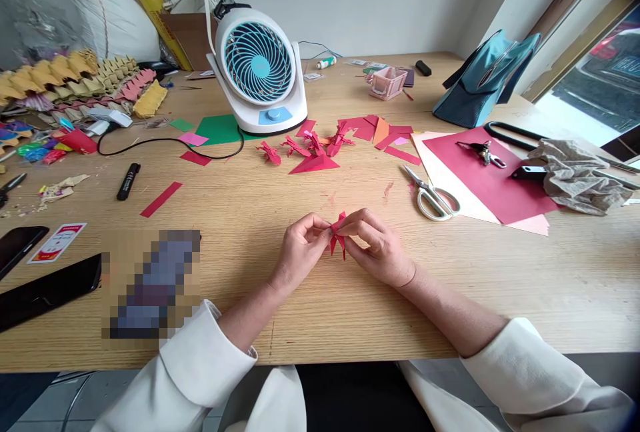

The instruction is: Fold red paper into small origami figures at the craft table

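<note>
A small folded red paper figure (pixel 338 240) with pointed tips is pinched between both hands above the table. My left hand (pixel 302 245) grips its left side with thumb and forefinger. My right hand (pixel 376 245) pinches its upper right part, the fingers covering some of the paper. Beyond the hands, several folded red paper figures (pixel 317 144) stand together, with a larger red folded piece (pixel 315 164) in front of them. White-handled scissors (pixel 434 202) lie to the right of my right hand.
A white fan (pixel 259 69) stands at the back, its cord (pixel 170 141) running left. Red paper sheets (pixel 485 165), a crumpled cloth (pixel 580 175) and a teal bag (pixel 483 89) lie right. A black marker (pixel 129 182) and phones (pixel 55 289) are left; one screen is blurred.
</note>
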